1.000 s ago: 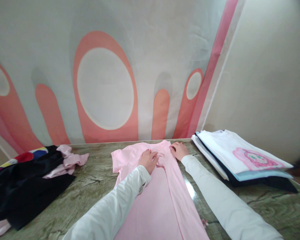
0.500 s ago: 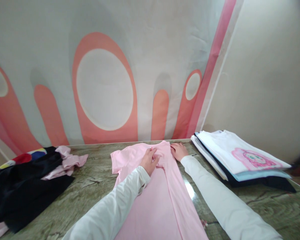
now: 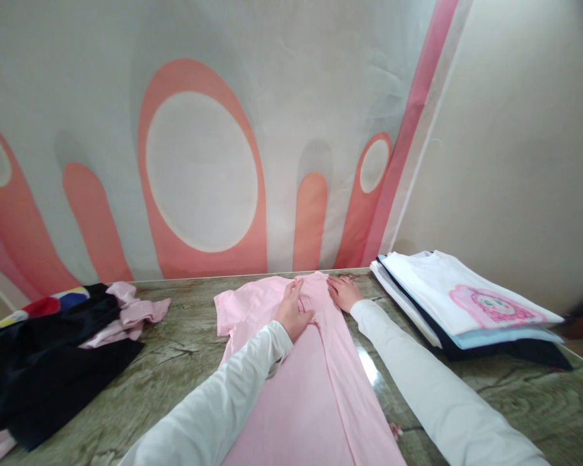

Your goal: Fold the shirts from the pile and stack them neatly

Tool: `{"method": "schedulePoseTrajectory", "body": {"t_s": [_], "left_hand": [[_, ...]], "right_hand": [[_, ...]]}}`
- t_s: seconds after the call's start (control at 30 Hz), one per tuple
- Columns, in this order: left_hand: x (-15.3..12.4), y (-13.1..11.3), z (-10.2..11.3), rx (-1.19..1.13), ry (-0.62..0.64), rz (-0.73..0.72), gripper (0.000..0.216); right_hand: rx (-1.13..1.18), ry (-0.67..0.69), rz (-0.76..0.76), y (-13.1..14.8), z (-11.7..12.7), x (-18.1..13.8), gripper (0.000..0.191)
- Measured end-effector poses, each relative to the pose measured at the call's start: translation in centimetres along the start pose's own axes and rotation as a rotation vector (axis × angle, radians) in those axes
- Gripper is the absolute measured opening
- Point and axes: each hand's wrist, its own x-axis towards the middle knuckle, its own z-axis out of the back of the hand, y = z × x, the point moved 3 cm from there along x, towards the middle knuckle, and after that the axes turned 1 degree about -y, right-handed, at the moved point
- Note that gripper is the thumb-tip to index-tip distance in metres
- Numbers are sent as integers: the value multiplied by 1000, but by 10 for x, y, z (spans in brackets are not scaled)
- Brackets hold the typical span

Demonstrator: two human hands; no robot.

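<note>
A pink T-shirt [image 3: 296, 408] lies lengthwise on the table, its right side folded inward in a long strip and its left sleeve spread out. My left hand [image 3: 294, 314] rests on the upper part of the shirt near the collar, fingers stretched forward and thumb apart. Small creases show in the cloth beside that thumb. At the shirt's upper right folded edge, my right hand [image 3: 344, 294] lies flat with its fingers extended onto the cloth. Both hands are open.
To the right stands a stack of folded clothes, topped by a white shirt [image 3: 437, 291] with a pink print. A loose heap of black clothes [image 3: 53, 369] and a pink garment [image 3: 131, 317] lies on the left. The wood-patterned table [image 3: 184, 369] ends at a printed wall backdrop [image 3: 282, 77].
My left hand's fingers have straightened and its thumb has spread away from them. My right hand has shifted slightly left onto the shirt's edge and lies flatter.
</note>
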Motion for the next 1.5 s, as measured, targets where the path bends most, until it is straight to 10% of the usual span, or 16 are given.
{"method": "schedulePoseTrajectory", "body": {"t_s": [0.4, 1.03, 1.5], "left_hand": [[-1, -4, 3, 105, 15, 275, 84], [-14, -25, 5, 408, 25, -150, 33], [-11, -21, 17, 313, 211, -265, 35]], "right_hand": [[3, 9, -29, -1, -3, 0, 38], [38, 226, 141, 11, -4, 3, 57], [100, -112, 212, 33, 32, -15, 21]]}}
